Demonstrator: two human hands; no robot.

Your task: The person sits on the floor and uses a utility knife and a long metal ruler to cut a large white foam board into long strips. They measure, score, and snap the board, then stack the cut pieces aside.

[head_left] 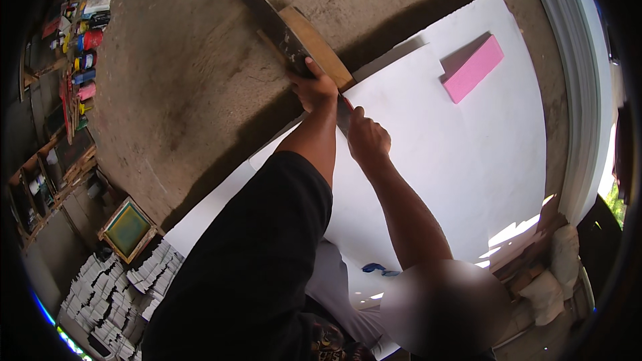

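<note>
A long, dark, scuffed flat bar [271, 21] lies slantwise across the edge of a large white sheet [428, 160]. My left hand [315, 88] grips the bar near the sheet's edge, its thumb on top and its other fingers partly hidden. Just right of it, my right hand [368, 137] is closed on a small red tool [347, 103]. Only a bit of that tool shows, beside the bar, and its working end cannot be made out. A brown wooden board [317, 43] extends out beyond the sheet, next to the bar.
On the sheet at the right rests a pink block [473, 70]. Pale stacked sheets [575, 87] stand along the right side. Cans and containers [90, 40] line the left wall. A framed screen [128, 228] leans near white stacks [100, 301] at the lower left.
</note>
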